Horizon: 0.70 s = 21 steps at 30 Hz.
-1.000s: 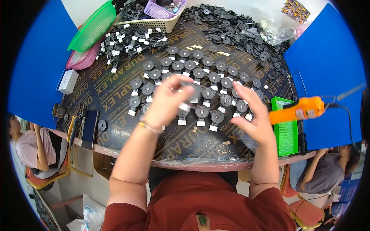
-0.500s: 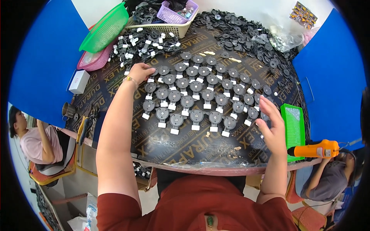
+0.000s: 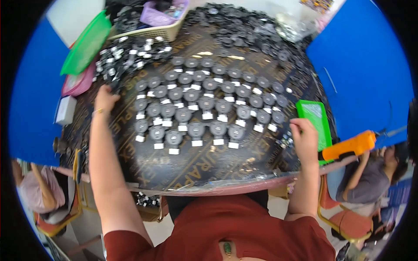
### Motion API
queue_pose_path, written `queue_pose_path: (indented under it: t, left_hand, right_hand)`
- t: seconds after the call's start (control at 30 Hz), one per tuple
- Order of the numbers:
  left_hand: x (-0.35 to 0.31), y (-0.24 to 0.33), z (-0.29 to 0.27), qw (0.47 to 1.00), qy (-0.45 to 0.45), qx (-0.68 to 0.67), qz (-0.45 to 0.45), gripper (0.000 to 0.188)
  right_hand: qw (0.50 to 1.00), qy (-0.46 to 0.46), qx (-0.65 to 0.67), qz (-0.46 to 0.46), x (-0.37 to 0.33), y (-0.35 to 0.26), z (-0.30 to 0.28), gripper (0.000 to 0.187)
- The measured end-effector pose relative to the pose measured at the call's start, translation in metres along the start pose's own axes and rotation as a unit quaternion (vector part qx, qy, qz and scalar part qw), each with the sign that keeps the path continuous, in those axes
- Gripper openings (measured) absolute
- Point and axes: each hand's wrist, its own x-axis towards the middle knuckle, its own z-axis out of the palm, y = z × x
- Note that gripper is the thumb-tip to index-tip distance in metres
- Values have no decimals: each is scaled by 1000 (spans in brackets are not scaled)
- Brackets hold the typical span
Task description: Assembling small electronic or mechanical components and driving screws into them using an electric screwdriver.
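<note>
Rows of round black discs [image 3: 197, 129], each joined to a black piece with a white end, lie spread over the dark table. My left hand [image 3: 106, 99] is at the near edge of a heap of black pieces with white ends [image 3: 130, 54], left of the rows. Motion smears its fingers, and a dark piece [image 3: 115, 81] lies just beyond them. My right hand [image 3: 305, 134] is raised at the right of the rows, its fingertips pinched together; whatever they hold is too small to make out. Small shiny metal bits [image 3: 285, 141] lie beside it.
A green tray [image 3: 323, 126] and an orange power screwdriver [image 3: 350, 146] are at the right. Loose black discs [image 3: 244, 32] are heaped at the back. A green basket [image 3: 87, 43], a beige basket [image 3: 167, 32] and a white box [image 3: 66, 110] stand left. Blue panels [image 3: 361, 65] flank the table.
My left hand has left the discs' upper left corner for the heap's near edge. My right hand has gone from spread fingers to a pinch. The whole view has shifted.
</note>
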Motion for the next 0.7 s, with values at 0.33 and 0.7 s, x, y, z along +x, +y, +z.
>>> queue_pose_path:
  t: [0.33, 0.7]
  left_hand:
    - [-55, 54, -48, 659, -131, -707, -220, 49]
    - [-138, 274, -60, 585, -247, -767, -96, 45]
  right_hand:
    - [982, -88, -167, -12, -16, 31, -4, 1]
    - [958, -112, -250, -83, -15, 43, 11, 8]
